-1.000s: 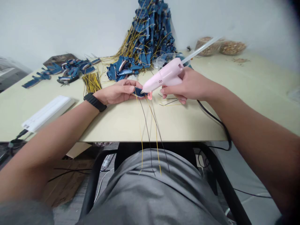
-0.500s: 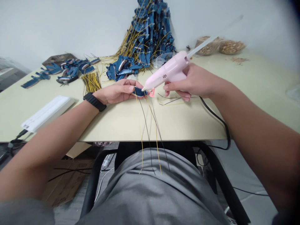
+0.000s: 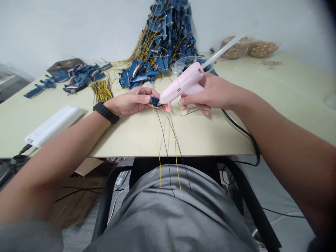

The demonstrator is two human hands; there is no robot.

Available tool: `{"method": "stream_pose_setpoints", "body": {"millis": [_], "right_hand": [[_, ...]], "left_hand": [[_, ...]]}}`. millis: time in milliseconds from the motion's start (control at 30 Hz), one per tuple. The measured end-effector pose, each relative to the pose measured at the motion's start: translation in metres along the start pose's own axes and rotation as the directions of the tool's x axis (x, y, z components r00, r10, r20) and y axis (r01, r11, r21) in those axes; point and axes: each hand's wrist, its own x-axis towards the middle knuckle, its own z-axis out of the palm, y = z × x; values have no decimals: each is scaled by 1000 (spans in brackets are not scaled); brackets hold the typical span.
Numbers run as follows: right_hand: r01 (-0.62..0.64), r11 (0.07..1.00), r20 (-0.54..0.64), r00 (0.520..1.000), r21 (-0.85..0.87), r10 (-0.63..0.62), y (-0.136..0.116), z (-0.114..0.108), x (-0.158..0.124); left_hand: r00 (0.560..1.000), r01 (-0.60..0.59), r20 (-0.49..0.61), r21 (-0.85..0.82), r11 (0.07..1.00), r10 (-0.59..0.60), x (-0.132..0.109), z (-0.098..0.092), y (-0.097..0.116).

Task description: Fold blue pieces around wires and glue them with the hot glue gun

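Note:
My left hand (image 3: 131, 100) pinches a small blue denim piece (image 3: 155, 102) between thumb and fingertips. Thin black and yellow wires (image 3: 166, 140) hang from that piece over the table's front edge. My right hand (image 3: 207, 92) grips a pink hot glue gun (image 3: 183, 84), with a clear glue stick (image 3: 223, 47) sticking out of its back. The gun's nozzle sits against the blue piece, and the gun body hides part of it.
A tall heap of blue pieces with yellow wires (image 3: 165, 35) rises at the back of the pale table (image 3: 136, 136). A yellow wire bundle (image 3: 102, 90), a white box (image 3: 54, 126) and bags of brown granules (image 3: 249, 49) lie around. The gun's black cord (image 3: 243, 133) trails off the right edge.
The glue gun's back end has swung slightly left and down, with its nozzle staying at the blue piece. My left hand keeps its pinch in nearly the same place.

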Motion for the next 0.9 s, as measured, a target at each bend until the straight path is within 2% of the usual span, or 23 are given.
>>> {"method": "stream_pose_setpoints", "body": {"millis": [100, 300, 433, 667, 900], "right_hand": [[-15, 999, -13, 1000, -40, 14, -2, 0, -1], [44, 997, -9, 999, 65, -44, -1, -11, -2], [75, 995, 19, 997, 70, -77, 2, -16, -2], [32, 999, -31, 999, -8, -32, -3, -9, -5], [49, 999, -30, 998, 15, -48, -4, -5, -5]], "left_hand": [[1000, -2, 13, -8, 1000, 2, 1, -1, -1], [1000, 16, 13, -40, 999, -15, 0, 3, 2], [999, 35, 6, -28, 999, -35, -2, 6, 5], [999, 10, 53, -62, 998, -6, -1, 7, 6], [999, 20, 27, -22, 1000, -20, -1, 3, 5]]}}
